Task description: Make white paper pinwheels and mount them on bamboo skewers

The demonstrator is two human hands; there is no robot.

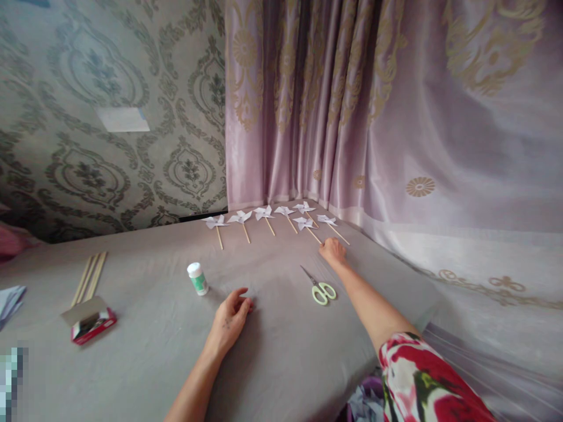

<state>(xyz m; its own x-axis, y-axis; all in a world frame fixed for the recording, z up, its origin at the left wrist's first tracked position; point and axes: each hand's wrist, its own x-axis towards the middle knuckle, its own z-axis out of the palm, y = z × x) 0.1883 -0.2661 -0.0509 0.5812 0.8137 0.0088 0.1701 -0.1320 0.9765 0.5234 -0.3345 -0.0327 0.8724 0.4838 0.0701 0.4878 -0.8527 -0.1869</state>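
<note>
My right hand (334, 252) reaches to the far side of the cloth-covered surface and pinches the lower end of a white paper pinwheel's stick (314, 235). That pinwheel's head (305, 223) lies among several others along the back. Another pinwheel (326, 220) lies just right of it, its stick passing close behind my hand. Nearer to me, my left hand (232, 313) is loosely bent with its fingers apart, holding nothing. Left of it stands a white and green glue bottle (197, 279). Scissors with pale green handles (324, 293) lie between my two arms.
Several bare wooden sticks (90, 275) lie at the left, behind an opened red box (93, 328) with small contents. White paper sheets (9, 303) sit at the left edge. Curtains (396, 176) border the back right. A purple container (369, 398) with paper scraps is at the bottom.
</note>
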